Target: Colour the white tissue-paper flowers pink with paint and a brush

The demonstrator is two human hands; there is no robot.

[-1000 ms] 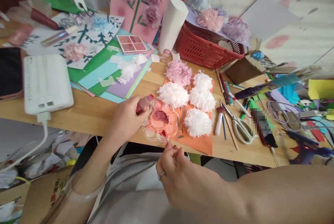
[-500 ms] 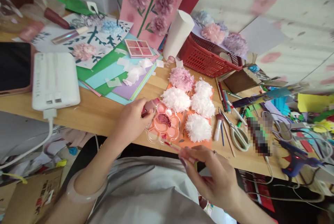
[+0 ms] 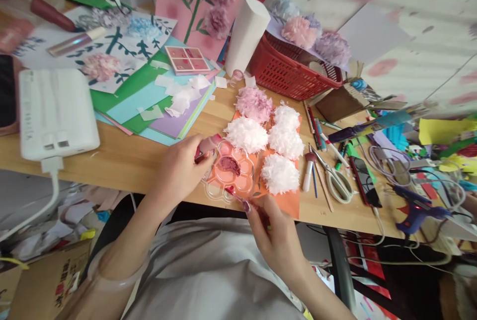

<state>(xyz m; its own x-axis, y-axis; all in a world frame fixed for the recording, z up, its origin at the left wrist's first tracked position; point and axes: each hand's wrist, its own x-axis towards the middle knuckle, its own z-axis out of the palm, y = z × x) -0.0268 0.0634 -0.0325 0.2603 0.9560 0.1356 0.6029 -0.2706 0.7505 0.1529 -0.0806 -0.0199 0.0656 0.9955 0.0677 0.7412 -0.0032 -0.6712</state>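
In my left hand (image 3: 184, 168) is a small pinkish lip gloss tube (image 3: 209, 144), its end pointing at the upper edge of a clear flower-shaped palette (image 3: 247, 167). A heap of dark pink powder (image 3: 228, 165) lies in the palette's middle. My right hand (image 3: 278, 225) pinches a thin applicator wand (image 3: 236, 196), whose reddish tip is at a red dab in the palette's lower well. White fluffy paper flowers (image 3: 246, 134) and a pink one (image 3: 254, 104) rest beside the palette on an orange sheet (image 3: 290, 206).
Right of the flowers lie a makeup brush (image 3: 308, 171), scissors (image 3: 340, 186), a phone (image 3: 365, 182) and a glue gun (image 3: 417, 208). Behind stand a red basket (image 3: 290, 74) and a paper roll (image 3: 248, 34). Coloured paper (image 3: 171, 126) and a power bank (image 3: 57, 114) are on the left.
My right hand has moved left and up toward the palette, bringing the wand's tip to the red dab. My left hand still holds the tube. The view has shifted slightly.
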